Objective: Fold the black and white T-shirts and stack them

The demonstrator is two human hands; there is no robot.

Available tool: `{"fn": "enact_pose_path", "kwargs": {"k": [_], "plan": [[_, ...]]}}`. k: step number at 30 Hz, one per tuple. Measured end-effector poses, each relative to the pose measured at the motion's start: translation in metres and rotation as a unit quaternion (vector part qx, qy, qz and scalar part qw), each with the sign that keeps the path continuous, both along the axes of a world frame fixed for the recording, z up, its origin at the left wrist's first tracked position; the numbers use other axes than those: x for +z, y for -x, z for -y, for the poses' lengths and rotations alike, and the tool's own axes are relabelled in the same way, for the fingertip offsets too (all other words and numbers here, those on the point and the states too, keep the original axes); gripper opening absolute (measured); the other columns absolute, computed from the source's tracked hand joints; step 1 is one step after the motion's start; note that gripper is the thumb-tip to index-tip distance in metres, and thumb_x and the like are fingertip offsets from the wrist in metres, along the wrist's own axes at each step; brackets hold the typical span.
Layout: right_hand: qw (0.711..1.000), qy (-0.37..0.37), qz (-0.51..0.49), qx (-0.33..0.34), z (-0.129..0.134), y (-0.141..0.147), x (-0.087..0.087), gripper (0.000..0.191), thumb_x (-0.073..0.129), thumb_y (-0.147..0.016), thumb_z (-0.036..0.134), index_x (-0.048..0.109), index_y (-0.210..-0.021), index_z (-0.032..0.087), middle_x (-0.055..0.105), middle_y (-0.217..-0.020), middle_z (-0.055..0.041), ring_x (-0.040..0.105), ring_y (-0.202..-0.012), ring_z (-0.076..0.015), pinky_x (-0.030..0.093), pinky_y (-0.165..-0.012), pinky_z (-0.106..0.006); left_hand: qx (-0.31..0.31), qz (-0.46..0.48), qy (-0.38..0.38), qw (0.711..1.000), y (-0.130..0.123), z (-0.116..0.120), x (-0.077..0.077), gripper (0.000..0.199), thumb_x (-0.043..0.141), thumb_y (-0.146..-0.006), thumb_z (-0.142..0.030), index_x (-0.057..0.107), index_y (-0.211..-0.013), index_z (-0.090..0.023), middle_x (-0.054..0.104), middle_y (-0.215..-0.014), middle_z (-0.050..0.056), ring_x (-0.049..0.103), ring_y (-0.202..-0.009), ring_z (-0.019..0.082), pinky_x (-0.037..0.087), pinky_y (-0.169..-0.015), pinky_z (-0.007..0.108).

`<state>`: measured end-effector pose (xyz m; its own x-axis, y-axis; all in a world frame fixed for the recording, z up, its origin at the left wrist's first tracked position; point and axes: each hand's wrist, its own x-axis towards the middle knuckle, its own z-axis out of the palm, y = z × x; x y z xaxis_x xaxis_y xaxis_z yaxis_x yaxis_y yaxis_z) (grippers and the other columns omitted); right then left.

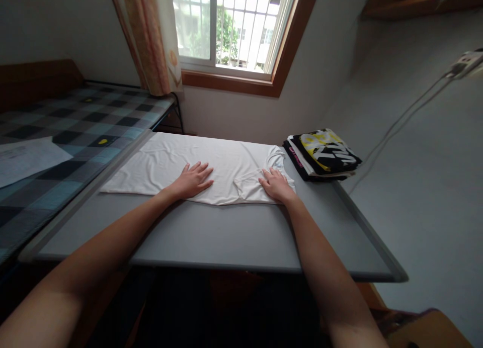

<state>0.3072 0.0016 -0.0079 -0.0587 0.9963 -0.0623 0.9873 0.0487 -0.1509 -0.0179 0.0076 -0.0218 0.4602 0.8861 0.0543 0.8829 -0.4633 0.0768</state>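
A white T-shirt [222,159] lies lengthwise across the grey table [222,237], its neckline toward the right and its hem at the left. One sleeve is folded back over the body near the collar. My left hand [193,181] rests flat on the middle of the shirt, fingers spread. Near the collar and folded sleeve, my right hand [277,185] presses flat with its fingers apart. Wrinkles run through the cloth, mostly in the left half. Neither hand grips the fabric.
A stack of folded clothes [324,154], black and yellow on top, sits at the table's back right against the wall. A checked bed [94,152] with paper sheets [32,159] adjoins the left edge. Behind are a window [234,31] and a curtain [153,41]. Cables [400,119] hang on the right.
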Motion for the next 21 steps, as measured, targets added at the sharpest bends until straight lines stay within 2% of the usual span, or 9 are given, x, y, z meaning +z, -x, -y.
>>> {"fn": "enact_pose_path", "kwargs": {"k": [16,21], "plan": [[1.000,-0.007,0.011,0.002,-0.0032,-0.0018,-0.0046,0.059,0.036,-0.101,0.046,0.040,-0.153,0.019,0.030,-0.162,-0.0159,0.025,-0.149,-0.0334,0.023,-0.118,-0.049,0.006,-0.001,0.009,1.000,-0.0017,0.0028,0.0046,0.058,0.033,-0.101,-0.052,0.039,-0.153,-0.024,0.032,-0.161,0.011,0.024,-0.150,0.032,0.020,-0.118,0.058],[1.000,-0.003,0.008,0.003,-0.0038,-0.0017,-0.0048,0.059,0.036,-0.101,0.045,0.039,-0.153,0.018,0.029,-0.162,-0.0176,0.024,-0.149,-0.0346,0.024,-0.117,-0.051,0.003,0.002,0.010,1.000,-0.0025,0.0042,0.0062,0.058,0.033,-0.102,-0.050,0.039,-0.152,-0.021,0.031,-0.161,0.012,0.024,-0.150,0.033,0.021,-0.117,0.059]]}}
